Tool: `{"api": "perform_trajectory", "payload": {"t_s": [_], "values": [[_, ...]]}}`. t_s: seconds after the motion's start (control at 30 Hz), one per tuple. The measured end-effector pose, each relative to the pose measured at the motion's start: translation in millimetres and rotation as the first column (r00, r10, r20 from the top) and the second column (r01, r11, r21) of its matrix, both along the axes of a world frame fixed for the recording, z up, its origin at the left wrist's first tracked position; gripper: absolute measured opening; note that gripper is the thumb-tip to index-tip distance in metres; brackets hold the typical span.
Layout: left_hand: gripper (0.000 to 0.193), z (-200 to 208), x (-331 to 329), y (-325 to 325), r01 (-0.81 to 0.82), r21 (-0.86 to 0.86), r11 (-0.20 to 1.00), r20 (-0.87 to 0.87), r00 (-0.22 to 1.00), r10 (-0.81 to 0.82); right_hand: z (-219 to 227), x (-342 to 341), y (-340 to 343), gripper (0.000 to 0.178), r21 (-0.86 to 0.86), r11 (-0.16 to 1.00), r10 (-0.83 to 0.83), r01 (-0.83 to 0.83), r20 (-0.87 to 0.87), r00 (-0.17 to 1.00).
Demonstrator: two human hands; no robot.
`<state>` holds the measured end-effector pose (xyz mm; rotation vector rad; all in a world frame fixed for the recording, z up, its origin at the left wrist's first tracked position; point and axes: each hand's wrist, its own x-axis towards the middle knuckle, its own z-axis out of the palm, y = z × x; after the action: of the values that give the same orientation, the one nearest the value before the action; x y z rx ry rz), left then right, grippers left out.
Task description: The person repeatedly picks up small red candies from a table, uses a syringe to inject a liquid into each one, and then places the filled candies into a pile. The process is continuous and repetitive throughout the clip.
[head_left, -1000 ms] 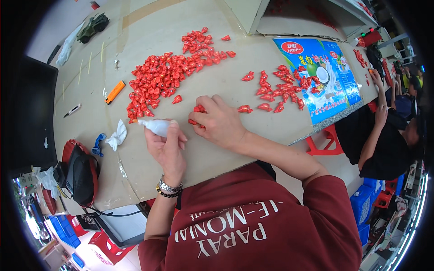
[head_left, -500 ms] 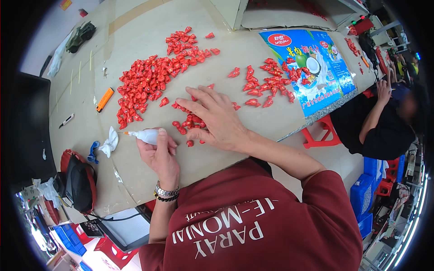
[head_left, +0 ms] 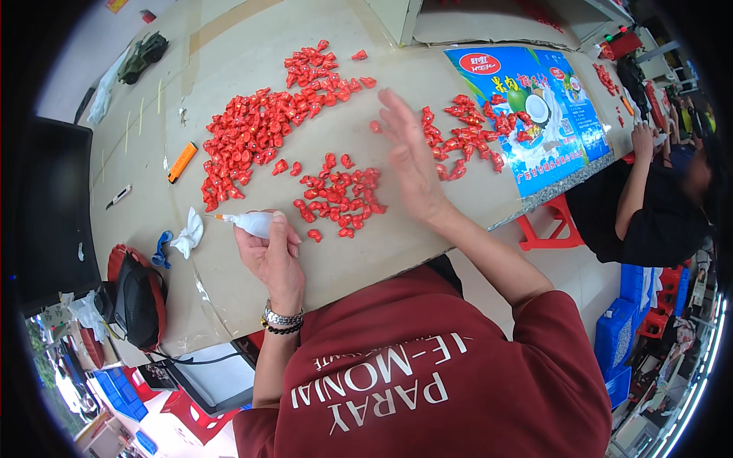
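Observation:
My left hand (head_left: 269,248) is closed around a small white squeeze bottle (head_left: 256,224) with a thin orange-tipped nozzle pointing left. Fingers stretched out, my right hand (head_left: 412,164) hovers at the left edge of the right-hand group of red pieces (head_left: 466,137); it is a little blurred and nothing shows in it. Between my hands lies a loose cluster of small red glossy pieces (head_left: 340,197). Farther off is a large heap of the same red pieces (head_left: 248,130). Their exact kind is too small to tell.
A blue printed cardboard sheet (head_left: 534,114) lies at the right, partly under red pieces. An orange cutter (head_left: 182,162), a crumpled white tissue (head_left: 188,233), a pen-like tool (head_left: 118,196) and a black-and-red bag (head_left: 137,298) are at the left. Another person (head_left: 634,198) sits at the far right.
My right hand has lifted off the middle cluster and moved right toward the other group, uncovering the cluster. The left hand still holds the bottle in nearly the same place.

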<state>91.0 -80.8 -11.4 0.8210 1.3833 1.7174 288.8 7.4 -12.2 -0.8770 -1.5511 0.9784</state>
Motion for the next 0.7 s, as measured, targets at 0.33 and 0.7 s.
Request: {"api": "perform_trajectory", "payload": {"t_s": [0.33,0.7], "values": [[0.018,-3.8,-1.5,1.2,0.032,-0.007,0.999,-0.016,0.999,-0.032,-0.4,42.8,24.2,0.070,-0.033,0.989,-0.141,0.143,0.068,0.988],[0.016,-4.7,1.9,0.0,0.044,-0.004,0.999,-0.054,0.998,-0.044,0.3,92.0,46.2,0.053,0.416,0.877,-0.475,0.241,0.677,0.562]]}}
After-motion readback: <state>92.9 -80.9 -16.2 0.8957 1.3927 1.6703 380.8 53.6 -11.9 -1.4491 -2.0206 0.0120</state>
